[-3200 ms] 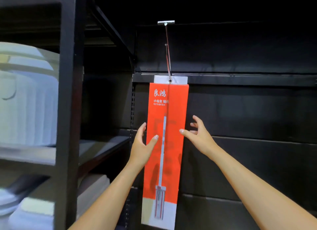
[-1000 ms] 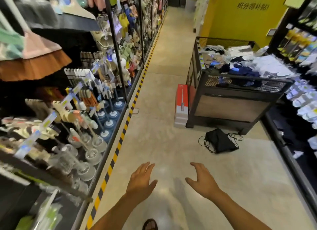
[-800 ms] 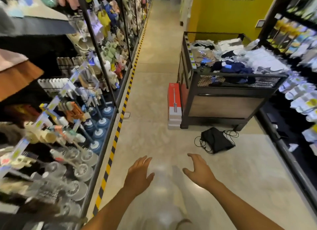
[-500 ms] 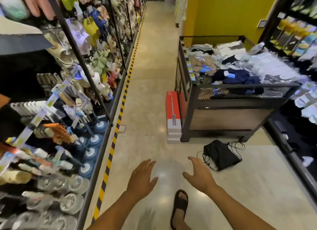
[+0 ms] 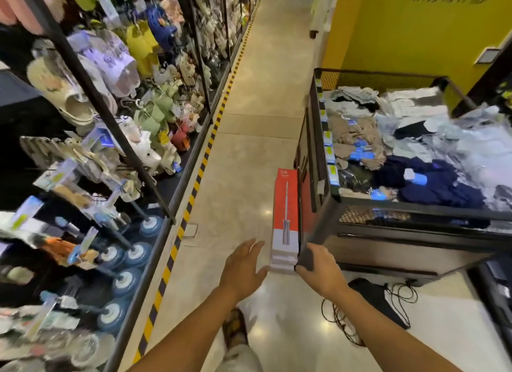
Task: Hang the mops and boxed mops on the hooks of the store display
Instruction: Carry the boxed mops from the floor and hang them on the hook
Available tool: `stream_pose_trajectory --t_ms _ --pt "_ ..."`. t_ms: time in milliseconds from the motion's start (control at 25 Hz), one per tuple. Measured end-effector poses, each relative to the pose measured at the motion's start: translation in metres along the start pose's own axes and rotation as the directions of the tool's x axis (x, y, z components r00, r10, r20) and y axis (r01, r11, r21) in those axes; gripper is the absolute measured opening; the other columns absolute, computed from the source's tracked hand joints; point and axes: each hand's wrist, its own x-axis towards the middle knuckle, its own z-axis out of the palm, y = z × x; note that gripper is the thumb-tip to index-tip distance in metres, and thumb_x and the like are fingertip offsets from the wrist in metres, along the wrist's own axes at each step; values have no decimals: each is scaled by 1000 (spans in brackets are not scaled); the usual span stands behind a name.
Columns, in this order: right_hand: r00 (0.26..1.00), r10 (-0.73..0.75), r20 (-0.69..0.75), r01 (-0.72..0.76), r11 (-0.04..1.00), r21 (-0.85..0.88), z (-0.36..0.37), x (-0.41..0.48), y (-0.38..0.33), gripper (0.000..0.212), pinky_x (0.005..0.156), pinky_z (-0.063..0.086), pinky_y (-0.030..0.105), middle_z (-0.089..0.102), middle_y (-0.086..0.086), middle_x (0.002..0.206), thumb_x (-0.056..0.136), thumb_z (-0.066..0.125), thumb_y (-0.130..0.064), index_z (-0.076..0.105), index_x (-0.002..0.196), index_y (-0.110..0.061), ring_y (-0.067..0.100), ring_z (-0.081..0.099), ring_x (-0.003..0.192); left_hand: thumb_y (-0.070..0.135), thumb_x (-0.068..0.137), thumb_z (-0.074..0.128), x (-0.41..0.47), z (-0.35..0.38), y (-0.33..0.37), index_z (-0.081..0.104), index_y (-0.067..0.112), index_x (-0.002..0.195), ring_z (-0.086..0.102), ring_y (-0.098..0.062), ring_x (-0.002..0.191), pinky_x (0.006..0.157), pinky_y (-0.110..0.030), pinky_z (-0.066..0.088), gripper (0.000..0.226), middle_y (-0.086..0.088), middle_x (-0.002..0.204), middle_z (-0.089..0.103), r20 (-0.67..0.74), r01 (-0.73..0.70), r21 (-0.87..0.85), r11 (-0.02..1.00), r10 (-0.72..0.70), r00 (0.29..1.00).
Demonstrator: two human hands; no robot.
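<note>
Lying stacked, red-and-white boxed mops (image 5: 285, 213); left hand (image 5: 243, 270), right hand (image 5: 322, 273), fingers (image 5: 249, 248) released.

Bright store light glares off the glossy floor (image 5: 277, 330) near my feet; the left shelves (image 5: 83, 205) smear with blur, edges bowing.

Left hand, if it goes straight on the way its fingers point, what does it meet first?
Probably the near end of the stack of boxed mops on the floor; the left hand aims there, depth unclear.
</note>
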Motion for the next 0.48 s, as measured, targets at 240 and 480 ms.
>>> stream_pose_trajectory --t_ms 240,480 --pt "997 70 18 -71 997 36 -9 150 -24 51 93 39 24 60 5 130 86 73 -22 59 135 -21 21 53 124 48 104 53 165 -13 -49 21 29 164 18 -19 159 127 -38 18 71 1 173 19 105 -31 -28 999 33 994" --pt "973 224 55 -230 961 155 21 292 -13 53 94 42 27 57 2 130 88 72 -29 54 136 -21 20 53 123 54 102 47 330 -1 -113 24 26 164 27 -24 157 125 -42 30 72 -4 171 27 293 -31 19 999 24 956"
